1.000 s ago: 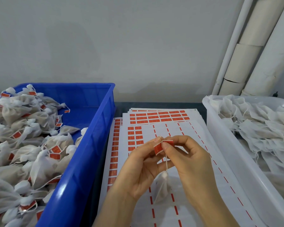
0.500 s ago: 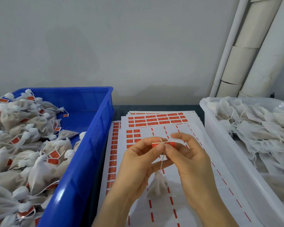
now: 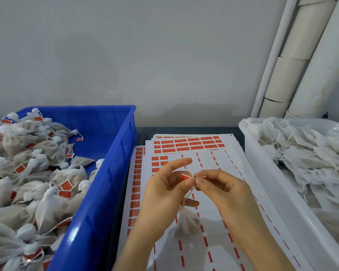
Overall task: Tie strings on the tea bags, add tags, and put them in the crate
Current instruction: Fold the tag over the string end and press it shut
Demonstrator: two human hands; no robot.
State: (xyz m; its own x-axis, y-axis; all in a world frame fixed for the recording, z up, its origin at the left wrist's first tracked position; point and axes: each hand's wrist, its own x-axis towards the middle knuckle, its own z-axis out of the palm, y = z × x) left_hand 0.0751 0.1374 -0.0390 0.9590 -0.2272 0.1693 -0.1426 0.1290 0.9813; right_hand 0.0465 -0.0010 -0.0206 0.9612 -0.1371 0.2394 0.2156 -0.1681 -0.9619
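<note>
Both hands meet above the sticker sheets (image 3: 209,165). My left hand (image 3: 164,194) pinches a small red tag (image 3: 186,176) between thumb and fingers, its index finger stretched out. My right hand (image 3: 221,190) pinches the tag's other end and the white string (image 3: 190,192). From that string a tied white tea bag (image 3: 187,222) hangs below my hands, just over the sheets. The blue crate (image 3: 98,202) on the left is full of tied, tagged tea bags (image 3: 37,173).
A white tub (image 3: 262,182) on the right holds several untied white tea bags (image 3: 305,157). Rows of red tags remain on the stacked sheets' far and left edges. Pale pipes (image 3: 294,55) run up the grey wall at the back right.
The tag has been folded over the string between my fingertips. My left index finger has lifted and straightened. The hanging tea bag swung slightly.
</note>
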